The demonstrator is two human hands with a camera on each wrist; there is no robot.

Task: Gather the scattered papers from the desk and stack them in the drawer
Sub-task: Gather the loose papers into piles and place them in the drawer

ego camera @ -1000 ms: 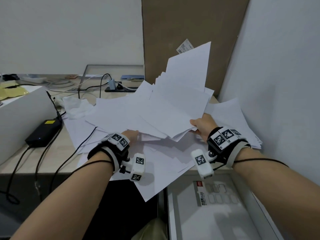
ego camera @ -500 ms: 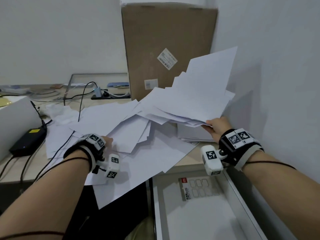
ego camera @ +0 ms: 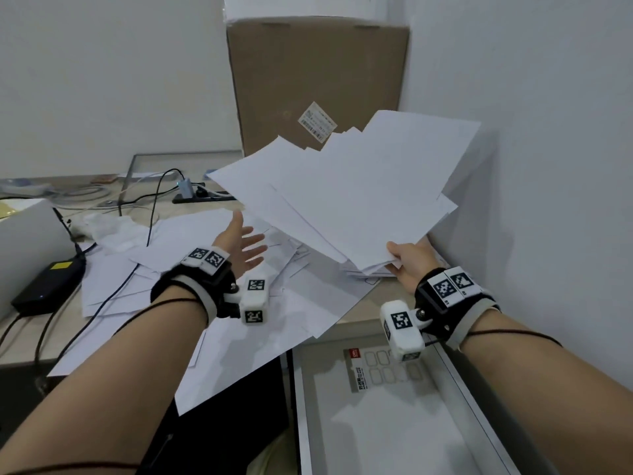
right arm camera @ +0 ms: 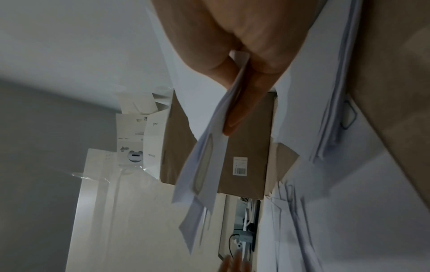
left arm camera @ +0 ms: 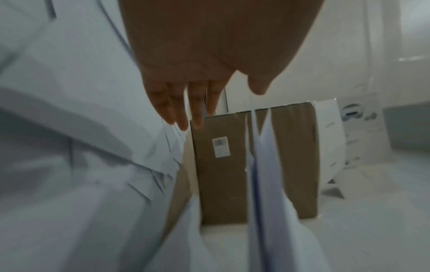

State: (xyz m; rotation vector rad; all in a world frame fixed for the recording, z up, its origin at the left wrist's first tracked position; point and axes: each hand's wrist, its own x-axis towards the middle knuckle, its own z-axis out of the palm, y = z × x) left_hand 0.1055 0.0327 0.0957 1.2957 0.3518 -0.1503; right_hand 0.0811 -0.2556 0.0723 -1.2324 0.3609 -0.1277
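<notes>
My right hand (ego camera: 404,260) pinches a fanned sheaf of white papers (ego camera: 349,197) by its near corner and holds it above the desk's right end; the right wrist view shows thumb and fingers (right arm camera: 242,110) clamped on the sheets (right arm camera: 204,165). My left hand (ego camera: 243,245) hovers over the desk with fingers spread straight, palm toward the sheaf, holding nothing; its straight fingers (left arm camera: 181,110) show in the left wrist view. More loose papers (ego camera: 212,303) lie scattered over the desk. The open grey drawer (ego camera: 394,423) is below my right wrist.
A tall cardboard box (ego camera: 318,84) stands against the back wall behind the sheaf. A black power brick (ego camera: 48,286) with cables lies at left beside a white box (ego camera: 27,241). A power strip (ego camera: 202,195) lies at the back. A small label sheet (ego camera: 373,370) lies in the drawer.
My right hand has lifted the sheaf higher off the desk and swung it right. My left hand has left the papers on the desk and risen with fingers spread.
</notes>
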